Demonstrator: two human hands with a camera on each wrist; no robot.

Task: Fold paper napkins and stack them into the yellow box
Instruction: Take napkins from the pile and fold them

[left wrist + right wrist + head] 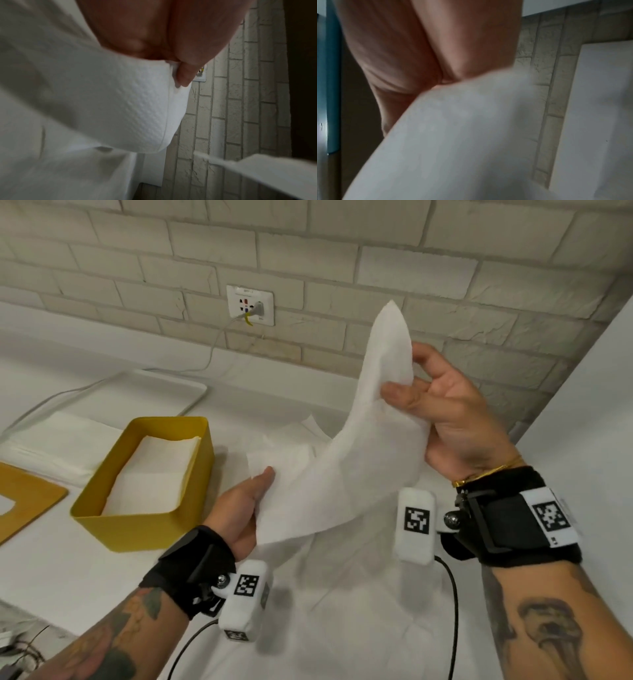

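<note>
Both hands hold one white paper napkin [346, 460] in the air above the table. My left hand [245, 501] pinches its lower left edge, thumb on top. My right hand [435, 409] grips the upper part, and a corner of the sheet stands up past the fingers. The embossed napkin [120, 101] fills the left wrist view under my thumb [185, 73]. In the right wrist view the napkin [462, 135] is blurred beneath my palm. The yellow box [102, 529] stands at the left with folded napkins [154, 474] stacked inside.
More unfolded napkins [329, 594] lie on the table below my hands. A pile of napkins [51, 443] sits on a white tray [178, 385] behind the box. A wooden lid [30, 498] lies at far left. A brick wall with a socket [250, 304] is close behind.
</note>
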